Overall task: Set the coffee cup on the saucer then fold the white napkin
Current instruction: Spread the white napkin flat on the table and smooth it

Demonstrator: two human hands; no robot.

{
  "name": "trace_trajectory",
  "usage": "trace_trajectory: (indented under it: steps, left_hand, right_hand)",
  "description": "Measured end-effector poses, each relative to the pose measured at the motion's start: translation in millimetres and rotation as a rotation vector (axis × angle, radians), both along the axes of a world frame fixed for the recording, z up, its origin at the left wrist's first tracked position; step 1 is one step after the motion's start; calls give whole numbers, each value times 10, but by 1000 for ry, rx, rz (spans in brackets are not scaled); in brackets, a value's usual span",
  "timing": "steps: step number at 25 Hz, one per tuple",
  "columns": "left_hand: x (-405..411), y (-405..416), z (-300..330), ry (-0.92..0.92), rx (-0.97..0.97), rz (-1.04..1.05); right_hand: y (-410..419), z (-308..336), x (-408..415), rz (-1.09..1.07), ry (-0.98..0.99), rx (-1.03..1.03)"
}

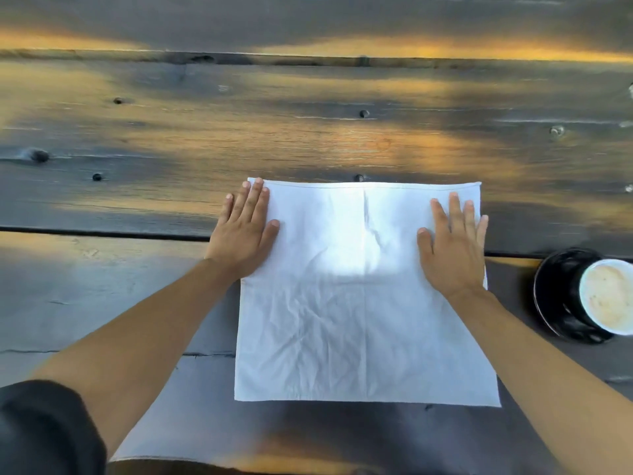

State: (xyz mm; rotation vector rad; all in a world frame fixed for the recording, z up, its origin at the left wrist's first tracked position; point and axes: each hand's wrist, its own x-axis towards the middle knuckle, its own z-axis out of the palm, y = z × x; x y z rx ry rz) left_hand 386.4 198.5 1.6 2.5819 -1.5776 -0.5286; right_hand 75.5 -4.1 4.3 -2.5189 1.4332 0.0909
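Note:
The white napkin (pixel 363 303) lies spread flat and square on the wooden table, with a few creases. My left hand (pixel 245 231) rests palm down on its far left corner, fingers apart. My right hand (pixel 454 245) presses flat on its far right side, fingers spread. Neither hand grips anything. At the right edge of the view the coffee cup (pixel 608 296), white inside and full of milky coffee, stands on the black saucer (pixel 551 296).
The dark plank table (pixel 308 125) has gaps between boards and knots, with patches of warm light. Its near edge runs along the bottom of the view. A dark sleeve (pixel 44 426) shows at the lower left.

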Motion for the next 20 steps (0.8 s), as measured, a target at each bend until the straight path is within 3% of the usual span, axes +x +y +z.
trace_trajectory:
  steps: [3, 5, 8, 12, 16, 20]
  left_hand:
    - [-288, 197, 104, 1, -172, 28]
    - [-585, 488, 62, -4, -174, 5]
    - [-745, 870, -93, -29, -96, 5]
    - [-667, 960, -214, -104, -50, -24]
    - [-679, 958, -226, -94, -51, -13]
    - [-690, 944, -205, -96, -31, -8]
  right_hand:
    - [551, 149, 508, 24, -142, 28]
    - [1095, 211, 919, 186, -229, 48]
    - [1762, 128, 1336, 432, -201, 83]
    - [1634, -116, 1125, 494, -115, 25]
    - [933, -243, 139, 287, -28, -82]
    - [429, -148, -574, 28, 19, 10]
